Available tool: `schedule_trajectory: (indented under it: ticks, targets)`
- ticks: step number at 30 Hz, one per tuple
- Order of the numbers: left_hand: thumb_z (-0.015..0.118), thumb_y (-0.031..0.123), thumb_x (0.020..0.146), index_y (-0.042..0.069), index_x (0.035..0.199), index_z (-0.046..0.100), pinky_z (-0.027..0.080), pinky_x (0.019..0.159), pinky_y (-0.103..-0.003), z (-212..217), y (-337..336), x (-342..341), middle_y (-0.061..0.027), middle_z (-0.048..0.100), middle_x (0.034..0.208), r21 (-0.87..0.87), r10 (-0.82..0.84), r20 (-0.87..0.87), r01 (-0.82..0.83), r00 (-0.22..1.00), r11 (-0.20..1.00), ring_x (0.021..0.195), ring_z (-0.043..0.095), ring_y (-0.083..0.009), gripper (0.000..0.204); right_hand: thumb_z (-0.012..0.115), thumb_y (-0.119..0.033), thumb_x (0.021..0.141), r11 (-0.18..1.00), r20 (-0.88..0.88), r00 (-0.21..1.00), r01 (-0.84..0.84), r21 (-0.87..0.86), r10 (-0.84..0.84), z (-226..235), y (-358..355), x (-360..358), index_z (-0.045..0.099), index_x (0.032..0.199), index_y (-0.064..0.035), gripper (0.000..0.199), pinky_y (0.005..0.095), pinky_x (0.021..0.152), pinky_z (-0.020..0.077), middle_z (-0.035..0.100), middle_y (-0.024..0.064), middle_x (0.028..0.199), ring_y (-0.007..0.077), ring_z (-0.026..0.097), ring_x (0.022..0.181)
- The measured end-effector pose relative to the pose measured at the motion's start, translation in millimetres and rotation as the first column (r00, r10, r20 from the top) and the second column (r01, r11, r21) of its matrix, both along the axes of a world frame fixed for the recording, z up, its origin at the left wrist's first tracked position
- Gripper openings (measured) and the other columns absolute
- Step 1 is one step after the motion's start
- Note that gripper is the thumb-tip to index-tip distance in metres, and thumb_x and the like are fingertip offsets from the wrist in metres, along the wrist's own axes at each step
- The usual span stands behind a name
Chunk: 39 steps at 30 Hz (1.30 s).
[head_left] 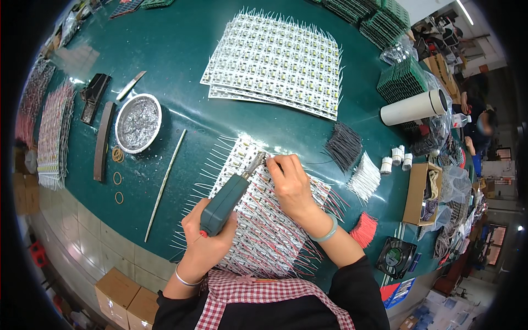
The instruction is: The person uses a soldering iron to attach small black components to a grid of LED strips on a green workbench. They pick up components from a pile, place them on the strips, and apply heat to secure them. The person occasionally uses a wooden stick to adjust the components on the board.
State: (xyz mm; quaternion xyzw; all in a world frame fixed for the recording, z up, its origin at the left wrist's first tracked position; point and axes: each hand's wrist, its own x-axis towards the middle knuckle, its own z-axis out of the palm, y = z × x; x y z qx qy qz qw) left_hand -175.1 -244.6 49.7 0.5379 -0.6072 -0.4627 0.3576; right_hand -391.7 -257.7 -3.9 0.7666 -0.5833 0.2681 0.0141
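My left hand (204,242) is wrapped round the green body of a soldering gun (224,203), its metal tip pointing up and away over a white circuit board panel (240,159). Rows of small components cover the panel, with many red and white wires (269,231) lying across its near part. Close beside the tip, the fingers of my right hand (290,184) are pinched together at the panel; what they hold is too small to make out. Bundles of black wires (344,146), white wires (364,179) and red wires (363,230) lie to the right.
Stacked white panels (275,60) lie at the far middle. On the left are a round bowl (138,124) of silvery bits, a thin rod (165,187), rubber bands (117,177) and a knife (131,85). A white cylinder (412,108), cardboard box (422,195) and fan (396,257) stand right.
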Motion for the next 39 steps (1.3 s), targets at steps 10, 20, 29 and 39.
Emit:
schedule_trajectory:
  ticks: [10, 20, 29, 39]
  targets:
    - [0.075, -0.001, 0.078, -0.004, 0.094, 0.068, 0.048, 0.06, -0.026, 2, 4, 3, -0.0055, 0.067, 0.078, 0.032, 0.081, -0.118, -0.078, 0.99, 0.996, 0.067, 0.06, -0.0081, 0.017, 0.063, 0.004, 0.071, 1.0, 0.001, 1.0, 0.003, 0.005, -0.003, 1, 0, 0, 0.063, 0.104, 0.0072, 0.033, 0.0344, 0.07, 0.0533, 0.058, 0.0139, 0.1, 0.0285, 0.058, 0.089]
    - [0.075, -0.001, 0.079, -0.004, 0.097, 0.068, 0.049, 0.063, -0.026, 2, 5, 8, -0.0059, 0.068, 0.081, 0.052, 0.066, -0.116, -0.06, 0.991, 0.997, 0.071, 0.061, -0.0083, 0.02, 0.063, 0.005, 0.072, 0.999, 0.061, 0.998, 0.033, 0.008, -0.033, 4, 6, -4, 0.064, 0.104, 0.0049, 0.032, 0.0369, 0.07, 0.0501, 0.058, 0.0126, 0.099, 0.0286, 0.057, 0.089]
    - [0.074, -0.002, 0.079, -0.004, 0.098, 0.068, 0.048, 0.065, -0.026, 2, 13, 14, -0.0045, 0.067, 0.084, 0.07, 0.126, -0.142, -0.117, 0.982, 0.991, 0.072, 0.061, -0.0085, 0.02, 0.065, 0.007, 0.071, 0.999, 0.198, 0.979, 0.048, 0.011, -0.049, 18, 16, 7, 0.066, 0.101, 0.0013, 0.031, 0.0374, 0.072, 0.0506, 0.06, 0.0117, 0.095, 0.0287, 0.059, 0.086]
    - [0.074, -0.002, 0.078, -0.004, 0.094, 0.069, 0.048, 0.061, -0.027, -1, 15, 18, -0.0063, 0.067, 0.08, 0.068, 0.095, -0.129, -0.087, 0.987, 0.994, 0.069, 0.061, -0.0101, 0.016, 0.064, 0.011, 0.07, 0.998, 0.209, 0.977, 0.045, 0.036, -0.052, 0, 13, 13, 0.065, 0.101, 0.0019, 0.032, 0.0386, 0.073, 0.0514, 0.059, 0.0122, 0.097, 0.0298, 0.059, 0.088]
